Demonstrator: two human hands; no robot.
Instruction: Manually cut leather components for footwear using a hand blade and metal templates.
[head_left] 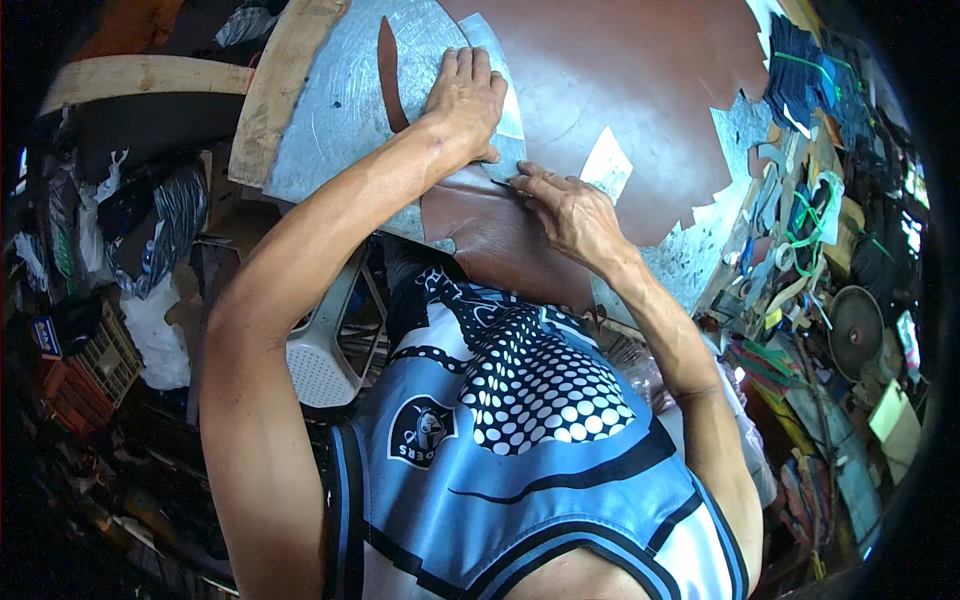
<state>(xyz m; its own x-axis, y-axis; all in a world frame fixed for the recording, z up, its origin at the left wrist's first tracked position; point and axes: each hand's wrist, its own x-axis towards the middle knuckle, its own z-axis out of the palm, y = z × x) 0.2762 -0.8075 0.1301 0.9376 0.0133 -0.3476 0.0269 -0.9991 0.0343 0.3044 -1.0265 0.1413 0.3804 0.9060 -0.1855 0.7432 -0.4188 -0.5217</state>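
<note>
A large brown leather sheet point(620, 70) lies over a scratched grey work surface point(330, 115), and part of it hangs over the near edge. My left hand point(465, 105) presses down with its fingers stretched out on a pale grey flat pattern piece point(508, 95) at the leather's left side. Low over the leather, my right hand point(572, 212) is closed around a slim tool point(502, 183); only its dark tip shows past the fingers, so its kind is hidden. A narrow brown leather strip point(390, 75) lies left of my left hand.
A whitish card piece point(608, 168) rests on the leather beyond my right hand. Scraps and green ties point(800, 220) crowd the right side. A dark bundle point(800, 75) sits far right. Below left stand a white plastic stool point(320, 370) and bags point(160, 330).
</note>
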